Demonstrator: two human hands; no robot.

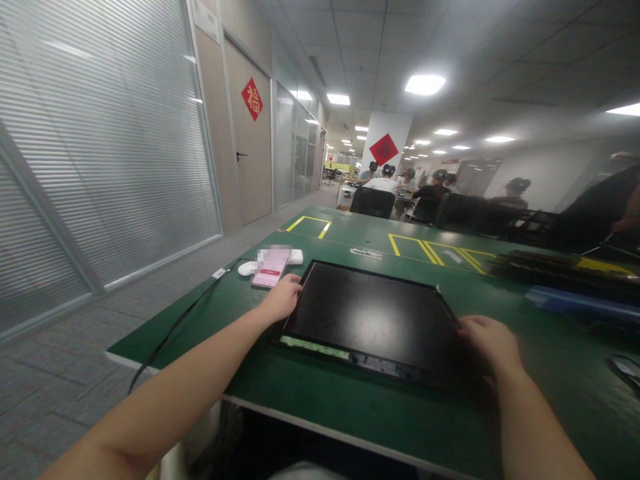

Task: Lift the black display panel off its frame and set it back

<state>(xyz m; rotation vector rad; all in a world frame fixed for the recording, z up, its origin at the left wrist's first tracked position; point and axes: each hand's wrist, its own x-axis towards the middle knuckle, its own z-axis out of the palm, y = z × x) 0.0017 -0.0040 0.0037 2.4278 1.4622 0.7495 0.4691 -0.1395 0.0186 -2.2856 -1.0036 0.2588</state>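
A flat black panel (373, 317), like a bare screen with a strip of circuit board showing along its near edge, lies flat on the green table (350, 400), close to the table's near edge and a little left of its middle. The left hand (281, 298) rests on the panel's left edge, fingers curled over the rim. The right hand (490, 341) is closed over the panel's near right corner, so both hands grip the panel at opposite sides. It still lies flat, with no edge visibly lifted. As I judge it, the handling is at its start: the hold is taken, and any lifting, turning or shifting of the panel is not yet done.

Just beyond the left hand, near the table's left edge, lie a pink phone (271, 267) and a white charger (247, 268), with a black cable (175, 327) running off the left edge. Yellow tape boxes (430, 250) mark the far side of the table. Other people sit at desks well beyond it.
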